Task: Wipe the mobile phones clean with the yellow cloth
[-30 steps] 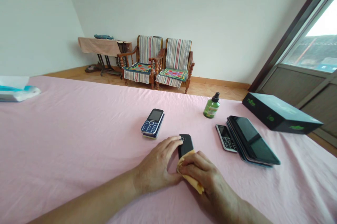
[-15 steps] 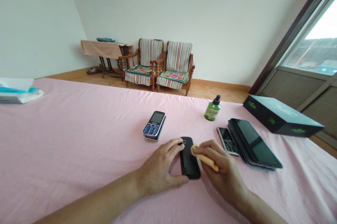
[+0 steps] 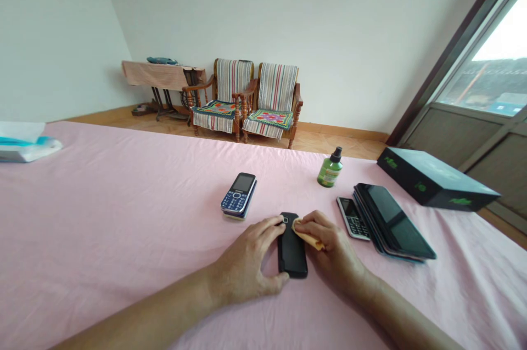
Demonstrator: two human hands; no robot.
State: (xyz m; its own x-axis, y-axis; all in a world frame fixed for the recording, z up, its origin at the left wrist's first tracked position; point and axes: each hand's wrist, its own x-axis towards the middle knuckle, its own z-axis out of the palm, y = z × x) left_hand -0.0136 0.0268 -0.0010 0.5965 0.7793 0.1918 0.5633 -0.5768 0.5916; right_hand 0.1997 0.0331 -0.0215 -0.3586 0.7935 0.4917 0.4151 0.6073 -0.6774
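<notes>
A black mobile phone [image 3: 292, 254] lies back side up on the pink cloth, its square camera near the top end. My left hand [image 3: 247, 262] steadies it, fingertips on the upper left edge and thumb at the lower left corner. Pinched in my right hand [image 3: 331, 248] is a folded yellow cloth [image 3: 309, 238], pressed against the upper right part of the phone's back. Beyond my left hand rests a blue keypad phone [image 3: 239, 195] on top of another phone. To the right of my right hand sits a silver-edged keypad phone [image 3: 353, 219].
A stack of tablets [image 3: 395, 224] lies at the right, touching the silver-edged phone. Behind it are a green spray bottle [image 3: 330, 170] and a black box [image 3: 436, 180]. A tissue pack [image 3: 28, 144] is at the far left. Two wooden chairs [image 3: 272, 97] stand beyond the pink-covered surface [image 3: 123, 202].
My right hand has moved the yellow cloth up and slightly left along the phone's back. My left hand keeps its place on the phone. The whole view has shifted slightly.
</notes>
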